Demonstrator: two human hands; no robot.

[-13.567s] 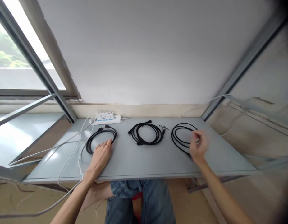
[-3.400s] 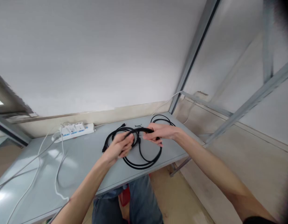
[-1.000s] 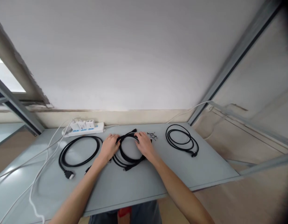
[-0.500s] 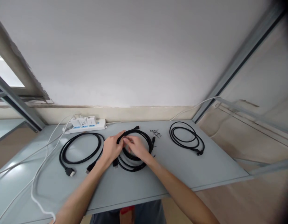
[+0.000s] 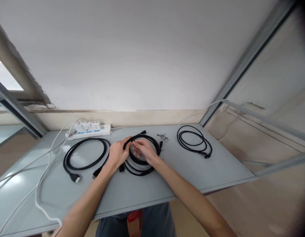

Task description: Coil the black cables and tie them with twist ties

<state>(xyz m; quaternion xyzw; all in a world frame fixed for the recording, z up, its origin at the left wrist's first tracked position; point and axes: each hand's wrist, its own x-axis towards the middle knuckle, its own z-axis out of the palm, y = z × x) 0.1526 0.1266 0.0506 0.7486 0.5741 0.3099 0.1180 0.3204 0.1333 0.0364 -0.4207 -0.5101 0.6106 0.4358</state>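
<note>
Three black coiled cables lie on a grey table [image 5: 147, 187]. My left hand [image 5: 117, 154] is closed on the left side of the middle coiled cable [image 5: 152, 146], which rests on the table. My right hand [image 5: 142, 150] lies over the same coil, fingers curled at its upper rim next to the left hand's fingertips. A second black coil [image 5: 84, 158] lies to the left, its plugs near the table's front. A third, thinner coil [image 5: 193, 143] lies to the right. Small black twist ties [image 5: 163, 137] sit just behind the middle coil.
A white power strip [image 5: 91, 129] with plugged chargers sits at the back left by the wall. White cords [image 5: 41, 184] trail across the table's left side and over the front edge. Metal frame bars [image 5: 251, 56] rise at the right. My knees in jeans [image 5: 135, 225] show below the table.
My right hand has slid from the right side of the middle coil to its upper left, close to my left hand. The coil has stayed on the table.
</note>
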